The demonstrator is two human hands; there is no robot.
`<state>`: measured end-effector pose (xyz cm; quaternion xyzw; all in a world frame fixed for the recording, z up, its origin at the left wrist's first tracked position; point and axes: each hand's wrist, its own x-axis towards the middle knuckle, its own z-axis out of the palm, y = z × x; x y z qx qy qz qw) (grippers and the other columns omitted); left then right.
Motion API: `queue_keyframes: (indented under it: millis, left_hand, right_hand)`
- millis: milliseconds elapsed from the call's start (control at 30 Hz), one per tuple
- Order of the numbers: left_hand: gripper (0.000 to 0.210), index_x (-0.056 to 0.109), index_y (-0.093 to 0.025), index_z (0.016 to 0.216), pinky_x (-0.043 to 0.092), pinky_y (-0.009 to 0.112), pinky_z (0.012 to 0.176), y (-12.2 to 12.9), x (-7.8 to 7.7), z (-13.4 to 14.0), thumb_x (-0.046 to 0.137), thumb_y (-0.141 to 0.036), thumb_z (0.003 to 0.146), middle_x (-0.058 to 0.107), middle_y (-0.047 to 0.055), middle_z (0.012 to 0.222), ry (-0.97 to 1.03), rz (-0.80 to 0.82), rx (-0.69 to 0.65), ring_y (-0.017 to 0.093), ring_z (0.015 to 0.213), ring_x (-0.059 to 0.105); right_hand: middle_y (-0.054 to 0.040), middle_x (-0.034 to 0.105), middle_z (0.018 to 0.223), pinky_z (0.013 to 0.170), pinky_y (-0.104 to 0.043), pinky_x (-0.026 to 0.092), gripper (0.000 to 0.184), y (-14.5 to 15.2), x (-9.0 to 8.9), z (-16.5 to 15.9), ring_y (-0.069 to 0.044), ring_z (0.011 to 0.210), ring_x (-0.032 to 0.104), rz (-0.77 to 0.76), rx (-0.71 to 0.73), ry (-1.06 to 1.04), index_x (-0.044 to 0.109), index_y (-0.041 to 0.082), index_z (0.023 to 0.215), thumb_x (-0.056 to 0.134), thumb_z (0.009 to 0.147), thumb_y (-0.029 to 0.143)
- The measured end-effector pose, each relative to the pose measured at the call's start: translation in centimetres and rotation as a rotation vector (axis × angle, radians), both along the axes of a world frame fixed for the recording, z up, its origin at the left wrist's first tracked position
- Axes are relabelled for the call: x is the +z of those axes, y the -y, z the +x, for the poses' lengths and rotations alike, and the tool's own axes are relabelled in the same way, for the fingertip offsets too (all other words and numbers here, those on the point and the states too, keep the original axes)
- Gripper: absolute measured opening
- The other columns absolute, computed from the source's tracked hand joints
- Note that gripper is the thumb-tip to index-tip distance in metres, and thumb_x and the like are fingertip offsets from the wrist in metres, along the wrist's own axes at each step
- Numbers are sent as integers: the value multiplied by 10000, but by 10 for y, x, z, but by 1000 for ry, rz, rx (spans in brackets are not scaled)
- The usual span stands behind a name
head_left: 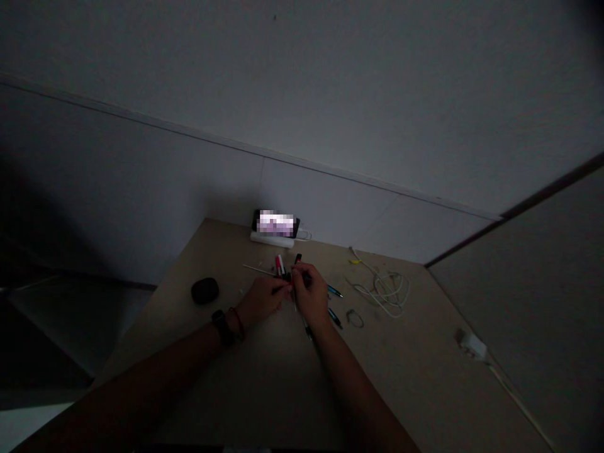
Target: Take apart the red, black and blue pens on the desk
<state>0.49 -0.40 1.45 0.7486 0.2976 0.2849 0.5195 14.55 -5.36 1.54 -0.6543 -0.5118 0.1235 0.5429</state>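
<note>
Dim desk (pixel 425 371); left hand (pixel 262 299) and right hand (pixel 312 301) nearly meet, grips unclear; handling seems midway, pens (pixel 335 318) lying loose.

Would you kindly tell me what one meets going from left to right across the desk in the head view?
Black rounded object, left hand, right hand, coiled white cable, white plug adapter.
</note>
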Motion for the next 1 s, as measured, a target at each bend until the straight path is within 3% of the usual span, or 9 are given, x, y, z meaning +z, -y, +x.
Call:
queue_keyframes:
  millis: [333, 567, 667, 733, 833, 933, 1000]
  left_hand:
    - [238, 673, -184, 685, 340, 263, 601, 3, 0, 1, 539, -245, 872, 657, 19, 650, -30, 270, 32, 155, 607, 561]
    - [220, 689, -181, 721, 370, 268, 618, 3, 0, 0, 546, -231, 881, 666, 25, 672, -30, 316, 69, 155, 613, 564]
    - [198, 721, -179, 856, 413, 264, 642, 3, 3, 0, 547, -261, 901, 702, 36, 752, 33, 276, 46, 157, 657, 593]
    - [238, 708, -182, 1060, 443, 260, 661, 4, 4, -1, 541, -265, 911, 723, 41, 840, 91, 239, -8, 157, 699, 616]
    - [473, 556, -185, 1366, 467, 256, 645, 10, 4, -4, 569, -267, 900, 723, 48, 918, 118, 236, -136, 146, 686, 611]
    - [686, 378, -189, 1519, 495, 269, 635, 17, 3, -8, 615, -280, 882, 720, 72, 1001, 70, 265, -312, 140, 657, 601]
    - [785, 299, -205, 1560, 538, 306, 706, 21, 4, -10, 650, -285, 862, 690, 113, 1168, 52, 272, -397, 157, 721, 638]
  right_hand:
    - [-97, 691, 1002, 914, -429, 451, 246, 0, -6, 4, -269, 1004, 593, -60, 25, 262, 761, 237, 1017, 541, 909, 251]
    - [-115, 666, 1036, 959, -457, 447, 269, 1, -5, 3, -283, 1033, 587, -95, 18, 263, 786, 247, 1015, 542, 941, 334]
    - [-127, 652, 1112, 999, -464, 438, 330, 1, -1, 1, -283, 1095, 584, -58, 40, 188, 783, 233, 990, 512, 966, 421]
    - [-121, 659, 1134, 1010, -454, 442, 378, 0, 3, 1, -270, 1115, 591, -16, 109, 95, 770, 235, 1018, 481, 980, 475]
    - [-109, 675, 1177, 1010, -440, 460, 415, 2, 9, 0, -260, 1144, 600, 42, 272, -55, 733, 244, 1127, 520, 950, 553]
    - [-100, 638, 1297, 972, -437, 500, 482, 5, 15, -1, -253, 1118, 629, -11, 499, -127, 670, 275, 1272, 629, 886, 561]
    - [-84, 640, 1309, 981, -435, 506, 432, 8, 18, -4, -248, 1141, 628, -69, 631, -128, 689, 293, 1249, 668, 876, 510]
